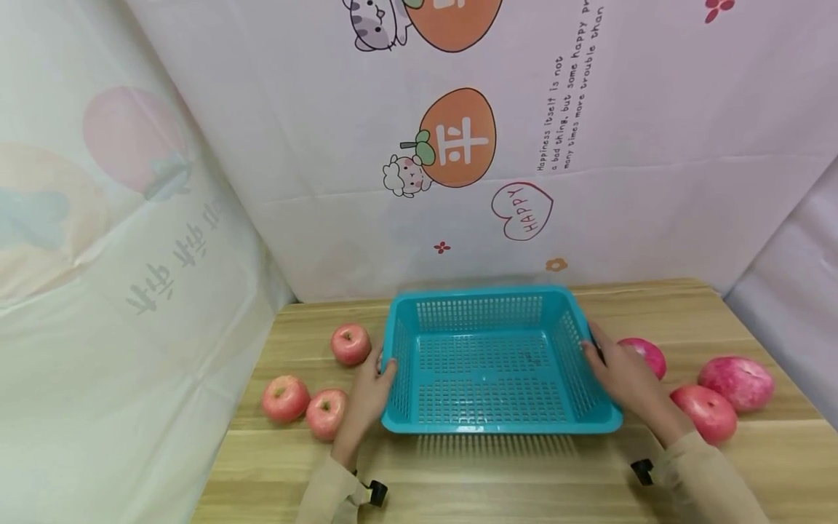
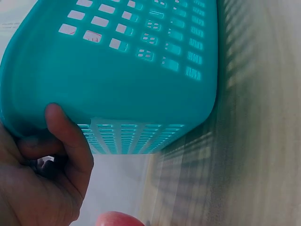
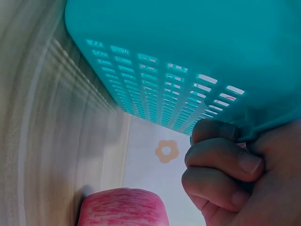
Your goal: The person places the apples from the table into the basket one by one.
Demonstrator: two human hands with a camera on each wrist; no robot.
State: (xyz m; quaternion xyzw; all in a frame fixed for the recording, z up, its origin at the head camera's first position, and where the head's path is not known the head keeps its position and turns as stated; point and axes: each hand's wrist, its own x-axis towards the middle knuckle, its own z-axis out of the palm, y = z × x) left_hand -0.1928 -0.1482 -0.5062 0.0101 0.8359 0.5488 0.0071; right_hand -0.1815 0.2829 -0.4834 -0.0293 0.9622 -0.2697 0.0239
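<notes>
A turquoise plastic basket (image 1: 484, 380) with slotted walls and floor is held between both hands over the wooden table, with nothing inside. My left hand (image 1: 369, 393) grips its left rim, thumb on top; in the left wrist view the curled fingers (image 2: 75, 146) hook under the rim. On the opposite side my right hand (image 1: 625, 375) holds the right rim, its fingers (image 3: 221, 160) curled beneath the edge in the right wrist view. Lattice shadows fall on the table beside the basket. Whether its base touches the wood, I cannot tell.
Left of the basket lie three apples: one behind (image 1: 350, 344), one outermost (image 1: 286, 399), one near the left wrist (image 1: 326, 413). At right are a red apple (image 1: 705, 413), a mottled pink fruit (image 1: 737, 383) and another pink fruit (image 1: 644, 356), partly hidden. Printed cloth (image 1: 327, 145) hangs behind the table (image 1: 471, 484).
</notes>
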